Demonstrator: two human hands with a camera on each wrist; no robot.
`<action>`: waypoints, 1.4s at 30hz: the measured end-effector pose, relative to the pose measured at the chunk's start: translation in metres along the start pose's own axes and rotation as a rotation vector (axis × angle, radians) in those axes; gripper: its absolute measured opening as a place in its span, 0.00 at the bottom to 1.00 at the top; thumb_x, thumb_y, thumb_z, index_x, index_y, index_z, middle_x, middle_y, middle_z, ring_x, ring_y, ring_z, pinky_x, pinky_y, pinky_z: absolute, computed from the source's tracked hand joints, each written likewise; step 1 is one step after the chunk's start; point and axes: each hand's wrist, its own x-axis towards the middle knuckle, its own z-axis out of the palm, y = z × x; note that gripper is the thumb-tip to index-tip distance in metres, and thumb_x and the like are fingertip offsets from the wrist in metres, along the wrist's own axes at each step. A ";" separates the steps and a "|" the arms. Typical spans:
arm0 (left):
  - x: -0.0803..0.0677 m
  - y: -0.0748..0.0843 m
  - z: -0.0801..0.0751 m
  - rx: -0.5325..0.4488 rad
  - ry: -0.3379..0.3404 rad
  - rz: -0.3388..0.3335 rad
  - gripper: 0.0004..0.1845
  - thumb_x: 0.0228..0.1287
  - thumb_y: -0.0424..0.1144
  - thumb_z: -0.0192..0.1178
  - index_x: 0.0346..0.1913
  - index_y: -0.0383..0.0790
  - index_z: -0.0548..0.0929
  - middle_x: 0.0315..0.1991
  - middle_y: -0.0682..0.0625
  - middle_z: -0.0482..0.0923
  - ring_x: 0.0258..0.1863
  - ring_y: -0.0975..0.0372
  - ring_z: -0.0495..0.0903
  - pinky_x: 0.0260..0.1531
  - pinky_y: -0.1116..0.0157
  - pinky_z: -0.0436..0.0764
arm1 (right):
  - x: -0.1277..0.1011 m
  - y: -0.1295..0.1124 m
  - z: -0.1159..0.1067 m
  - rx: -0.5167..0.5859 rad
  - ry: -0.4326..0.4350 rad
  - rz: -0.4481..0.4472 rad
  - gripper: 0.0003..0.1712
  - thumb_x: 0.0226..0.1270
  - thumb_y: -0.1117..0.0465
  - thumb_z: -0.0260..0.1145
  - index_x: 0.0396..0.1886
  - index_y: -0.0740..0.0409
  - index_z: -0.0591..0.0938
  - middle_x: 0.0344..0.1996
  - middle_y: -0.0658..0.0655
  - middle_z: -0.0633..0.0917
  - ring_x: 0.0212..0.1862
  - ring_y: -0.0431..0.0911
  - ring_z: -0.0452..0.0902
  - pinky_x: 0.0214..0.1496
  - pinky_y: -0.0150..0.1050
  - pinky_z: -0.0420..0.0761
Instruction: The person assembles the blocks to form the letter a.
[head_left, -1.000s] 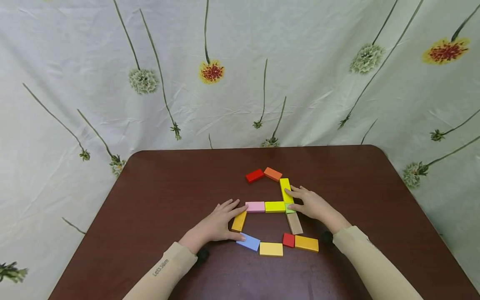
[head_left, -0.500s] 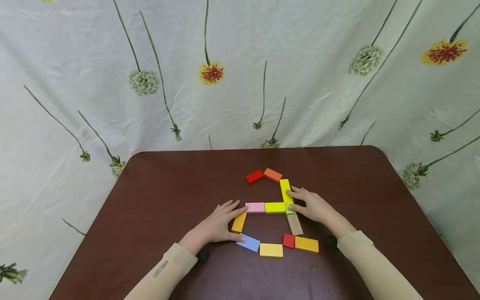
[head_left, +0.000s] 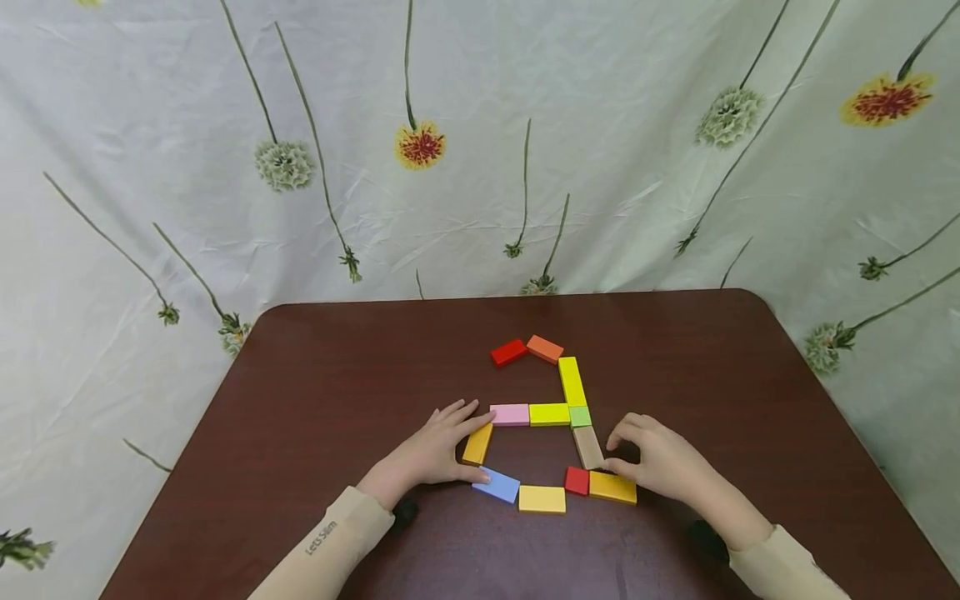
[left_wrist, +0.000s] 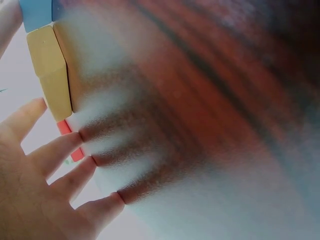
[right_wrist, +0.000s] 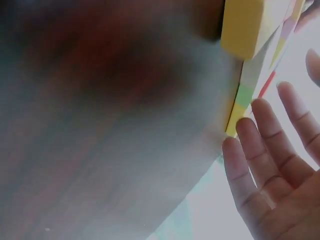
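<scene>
My left hand [head_left: 431, 446] lies spread on the table, fingers straight. Its thumb touches the blue block [head_left: 504, 487], and its index finger reaches over the top of the amber block [head_left: 477, 446] to the pink block [head_left: 512, 415]. My right hand [head_left: 663, 462] hovers with loosely bent fingers beside the beige block [head_left: 587, 447]; nothing is visible in its grasp. The right thumb is close to a second amber block [head_left: 617, 489] and a small red block [head_left: 576, 480]. A light green block [head_left: 580, 417] joins the beige one to a long yellow block [head_left: 572, 382].
A yellow block [head_left: 549, 414] continues the row from the pink one. At the back lie a red block [head_left: 509, 352] and an orange block [head_left: 545, 348]; at the front, a pale yellow block [head_left: 542, 499]. All are on a dark brown table [head_left: 337, 367] before a flowered cloth [head_left: 480, 217].
My right hand has left the long yellow and green blocks and moved toward me and rightward, down beside the beige block. The left hand and the blocks look unmoved.
</scene>
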 end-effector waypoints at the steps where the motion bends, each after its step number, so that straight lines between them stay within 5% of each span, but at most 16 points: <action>1: 0.000 0.000 0.000 0.002 0.000 0.001 0.49 0.46 0.63 0.66 0.71 0.55 0.59 0.72 0.43 0.52 0.72 0.45 0.47 0.65 0.39 0.48 | -0.003 -0.001 0.000 0.000 -0.005 -0.001 0.13 0.48 0.49 0.75 0.30 0.44 0.80 0.32 0.42 0.76 0.35 0.39 0.71 0.37 0.36 0.78; 8: 0.001 -0.001 0.001 0.011 0.005 -0.007 0.49 0.45 0.64 0.66 0.71 0.56 0.60 0.73 0.44 0.52 0.72 0.45 0.47 0.65 0.39 0.49 | -0.018 -0.007 0.007 -0.016 -0.032 -0.042 0.20 0.41 0.50 0.78 0.31 0.47 0.77 0.29 0.41 0.73 0.32 0.36 0.67 0.33 0.32 0.75; 42: 0.000 0.000 -0.001 0.001 0.002 -0.006 0.48 0.46 0.64 0.66 0.71 0.55 0.60 0.72 0.43 0.52 0.72 0.45 0.47 0.65 0.39 0.48 | -0.025 -0.011 0.014 0.047 -0.037 -0.017 0.20 0.40 0.52 0.79 0.30 0.49 0.78 0.25 0.41 0.73 0.27 0.34 0.66 0.29 0.29 0.72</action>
